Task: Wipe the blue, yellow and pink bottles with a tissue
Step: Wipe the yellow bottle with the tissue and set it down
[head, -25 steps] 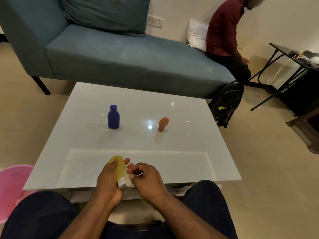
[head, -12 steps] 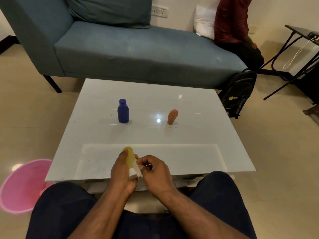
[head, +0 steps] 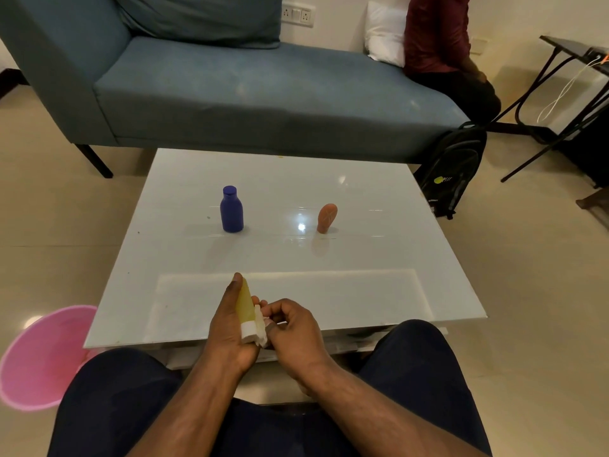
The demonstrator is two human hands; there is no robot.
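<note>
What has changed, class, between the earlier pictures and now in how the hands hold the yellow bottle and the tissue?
Little changed. The left hand still grips the yellow plastic bottle, now turned more edge-on to the camera. The right hand still pinches the white tissue against the bottle's white-capped end. The dark blue capped bottle and the pink-orange bottle stayed standing on the glossy white table.

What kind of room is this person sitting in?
Probably a living room in a home. There is a long blue sofa with a cushion, a low white coffee table in front of it, and a backpack on the floor.
</note>
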